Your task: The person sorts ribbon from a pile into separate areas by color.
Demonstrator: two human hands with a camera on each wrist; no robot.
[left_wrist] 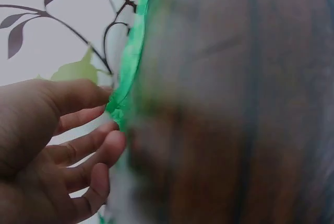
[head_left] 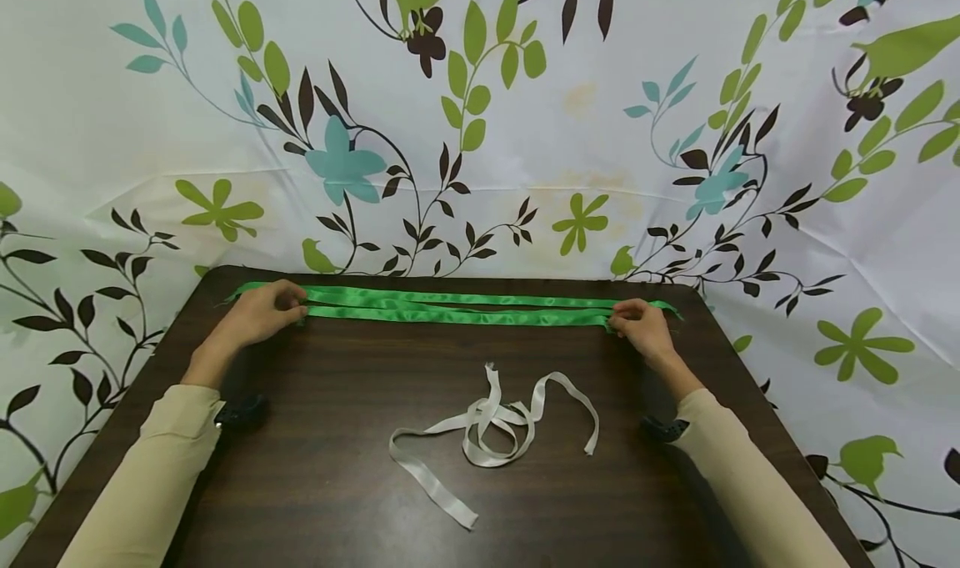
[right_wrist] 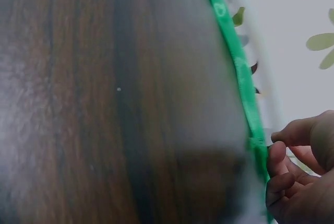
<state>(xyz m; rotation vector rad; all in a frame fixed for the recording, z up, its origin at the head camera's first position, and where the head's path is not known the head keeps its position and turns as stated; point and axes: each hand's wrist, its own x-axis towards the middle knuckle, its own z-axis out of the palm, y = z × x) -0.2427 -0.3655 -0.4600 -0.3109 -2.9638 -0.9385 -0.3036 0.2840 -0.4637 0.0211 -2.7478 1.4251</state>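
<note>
Green satin ribbon [head_left: 465,316] stretches left to right along the far side of the table, in long strands lying side by side. My left hand [head_left: 262,311] pinches the near strand at its left end; in the left wrist view the thumb meets the green ribbon [left_wrist: 133,51] with the other fingers loosely bent. At the right end, my right hand [head_left: 643,326] pinches the same strand between thumb and fingertips, against the ribbon [right_wrist: 242,83] in the right wrist view. Loose ends of the far strands stick out beyond both hands. Closer to me lies a white ribbon [head_left: 442,495], loosely looped.
The dark wood table [head_left: 322,485] ends just behind the green strands. Beyond it hangs a white cloth [head_left: 525,159] printed with leaves, flowers and birds, which also runs down both sides. A dark band [head_left: 242,412] is on the left wrist and another [head_left: 663,429] on the right.
</note>
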